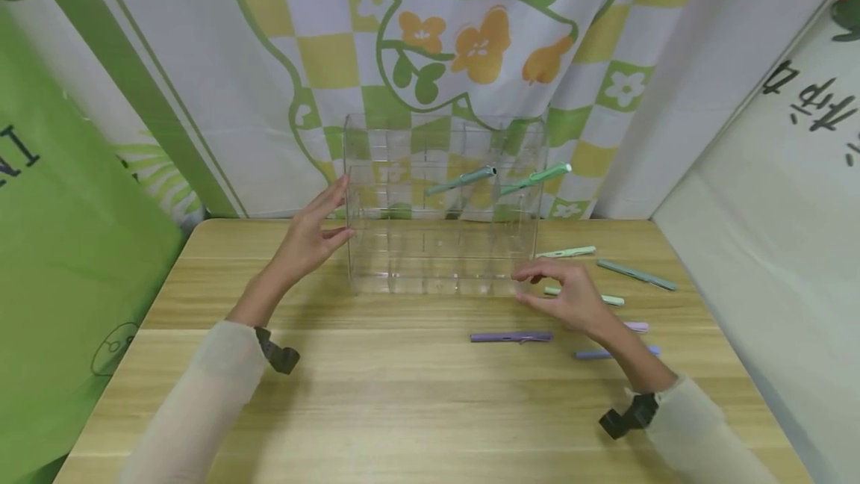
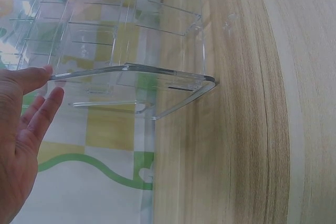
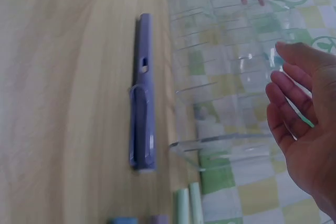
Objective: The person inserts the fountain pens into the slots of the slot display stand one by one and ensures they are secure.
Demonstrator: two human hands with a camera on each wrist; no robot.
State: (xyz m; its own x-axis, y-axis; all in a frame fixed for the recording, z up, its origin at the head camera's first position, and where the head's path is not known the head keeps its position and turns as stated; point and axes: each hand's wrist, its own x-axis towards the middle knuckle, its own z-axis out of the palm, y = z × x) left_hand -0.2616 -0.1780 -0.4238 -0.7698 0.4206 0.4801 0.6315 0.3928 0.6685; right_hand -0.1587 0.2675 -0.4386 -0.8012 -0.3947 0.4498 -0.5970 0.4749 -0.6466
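Observation:
A clear acrylic pen rack (image 1: 440, 252) with several compartments stands at the back of the table. My left hand (image 1: 310, 234) pinches the rack's left side panel (image 2: 131, 69), thumb on one face and fingers on the other. Close to the rack's lower right corner is my right hand (image 1: 567, 293), fingers bent and thumb apart, with nothing seen between them; whether the tips touch the rack is unclear. A grey-teal pen (image 1: 463, 179) and a green pen (image 1: 537, 178) lean in upper compartments. Before the rack lies a purple pen (image 3: 143, 93).
Right of the rack lie pale green pens (image 1: 571, 252), a teal pen (image 1: 637, 275), a lilac pen (image 1: 638, 327) and a blue pen (image 1: 598, 354), some partly behind the right hand. A patterned curtain (image 1: 322, 58) hangs behind the wooden table (image 1: 376, 394).

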